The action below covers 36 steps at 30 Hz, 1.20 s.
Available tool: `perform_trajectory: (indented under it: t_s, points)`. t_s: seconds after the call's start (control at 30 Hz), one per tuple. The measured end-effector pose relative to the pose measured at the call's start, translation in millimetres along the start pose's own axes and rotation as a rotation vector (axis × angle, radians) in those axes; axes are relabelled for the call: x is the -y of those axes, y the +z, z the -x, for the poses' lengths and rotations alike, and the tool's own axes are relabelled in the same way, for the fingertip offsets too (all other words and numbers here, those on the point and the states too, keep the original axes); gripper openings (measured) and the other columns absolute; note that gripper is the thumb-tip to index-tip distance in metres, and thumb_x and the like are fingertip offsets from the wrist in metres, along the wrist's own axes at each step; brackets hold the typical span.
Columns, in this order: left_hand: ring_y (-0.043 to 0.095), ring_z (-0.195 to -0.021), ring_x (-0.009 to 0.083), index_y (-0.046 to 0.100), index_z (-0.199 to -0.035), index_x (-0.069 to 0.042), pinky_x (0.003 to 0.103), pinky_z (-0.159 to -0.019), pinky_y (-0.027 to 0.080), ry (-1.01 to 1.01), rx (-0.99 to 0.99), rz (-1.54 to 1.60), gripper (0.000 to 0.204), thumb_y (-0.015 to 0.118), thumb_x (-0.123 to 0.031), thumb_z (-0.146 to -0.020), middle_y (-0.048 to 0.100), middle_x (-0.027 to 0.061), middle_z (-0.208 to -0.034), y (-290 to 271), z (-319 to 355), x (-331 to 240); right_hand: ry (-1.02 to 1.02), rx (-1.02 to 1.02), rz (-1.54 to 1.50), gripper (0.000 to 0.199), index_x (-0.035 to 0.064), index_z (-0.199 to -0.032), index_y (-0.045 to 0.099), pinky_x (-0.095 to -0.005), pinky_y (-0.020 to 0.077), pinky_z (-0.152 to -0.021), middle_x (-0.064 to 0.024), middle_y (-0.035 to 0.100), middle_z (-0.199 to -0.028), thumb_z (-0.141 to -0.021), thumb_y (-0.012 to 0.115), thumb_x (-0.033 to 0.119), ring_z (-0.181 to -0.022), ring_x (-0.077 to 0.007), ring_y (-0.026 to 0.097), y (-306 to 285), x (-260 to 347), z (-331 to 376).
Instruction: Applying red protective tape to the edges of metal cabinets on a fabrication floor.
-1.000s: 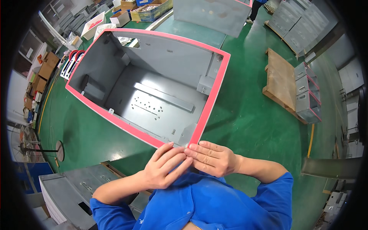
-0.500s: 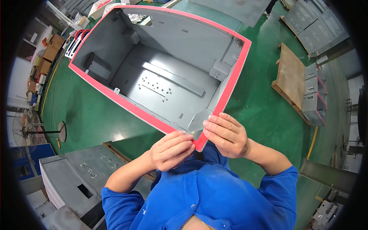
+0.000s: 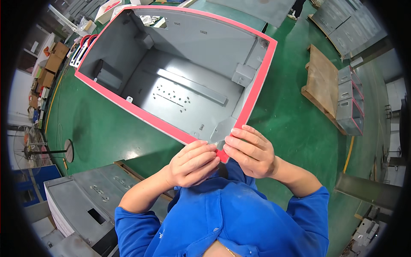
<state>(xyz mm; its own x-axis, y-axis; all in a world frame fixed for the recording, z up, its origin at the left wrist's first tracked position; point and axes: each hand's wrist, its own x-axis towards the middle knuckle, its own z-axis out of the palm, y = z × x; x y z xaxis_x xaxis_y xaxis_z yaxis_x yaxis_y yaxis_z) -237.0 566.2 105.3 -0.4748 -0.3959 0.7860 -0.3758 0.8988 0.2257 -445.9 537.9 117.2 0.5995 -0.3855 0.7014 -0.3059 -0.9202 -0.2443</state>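
Observation:
A big open grey metal cabinet (image 3: 195, 112) stands tilted before me. Pink tape or trim (image 3: 264, 70) runs along its rim. Both hands meet at the near corner. My left hand (image 3: 192, 165) is closed, fingers curled together, with its fingertips pinching the pink strip left of the corner. On the other side, my right hand (image 3: 252, 155) is closed over the rim, fingertips pressed on the strip. Between them the corner end of the strip shows, while my thumbs are mostly hidden. Just inside the corner is a flat grey gusset plate (image 3: 223, 128).
Grey metal panels (image 3: 85, 197) lie at lower left, near a floor fan (image 3: 68, 150). To the right are a wooden pallet (image 3: 322, 81) and small pink-edged metal boxes (image 3: 349, 115). Cardboard boxes (image 3: 53, 62) line the left wall. A person's foot (image 3: 293, 16) shows at the top.
The cabinet's near corner appears slightly higher and more to the left in view. Both hands stay at the corner, with their fingertips a little closer to it.

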Motion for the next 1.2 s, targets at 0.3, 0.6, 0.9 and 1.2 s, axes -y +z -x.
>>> perform_trajectory:
  t_s: [0.3,0.6,0.9,1.2]
  points:
    - [0.058,-0.092,0.027,0.061,-0.09,0.003,0.039,-0.079,0.05,-0.005,-0.008,0.042,0.025,0.067,-0.004,-0.067,0.056,0.0135,-0.095,-1,1,-1,0.058,-0.11,-0.117,0.021,0.0016,-0.094,0.059,-0.0391,0.0471,-0.087,-0.0108,0.059,-0.1,-0.073,0.059,0.005,-0.094,-0.0266,0.058,1,-1,2]
    - [0.056,-0.09,0.0228,0.061,-0.098,-0.002,0.036,-0.078,0.048,-0.038,-0.005,-0.061,0.03,0.066,-0.013,-0.07,0.057,0.0096,-0.098,5,-4,-7,-0.041,-0.044,0.041,0.023,0.0011,-0.098,0.059,-0.0381,0.0446,-0.09,-0.0128,0.06,-0.103,-0.076,0.056,0.008,-0.099,-0.0264,0.058,2,-1,3]
    - [0.053,-0.09,0.0141,0.064,-0.098,-0.008,0.026,-0.073,0.042,-0.032,0.03,-0.187,0.025,0.056,-0.01,-0.075,0.061,0.0017,-0.107,15,0,-6,0.158,-0.021,0.51,0.046,-0.0017,-0.117,0.047,-0.0412,0.0343,-0.099,-0.0174,0.048,-0.121,-0.071,0.045,-0.007,-0.115,-0.0312,0.045,-29,-159,-19]
    - [0.053,-0.081,0.0161,0.066,-0.089,-0.007,0.027,-0.065,0.042,-0.021,-0.035,-0.081,0.023,0.059,-0.008,-0.067,0.064,0.0039,-0.099,13,1,-2,0.342,-0.086,0.635,0.041,-0.002,-0.119,0.046,-0.0396,0.0326,-0.1,-0.0183,0.044,-0.125,-0.078,0.04,-0.005,-0.118,-0.0314,0.041,-17,-182,-32]
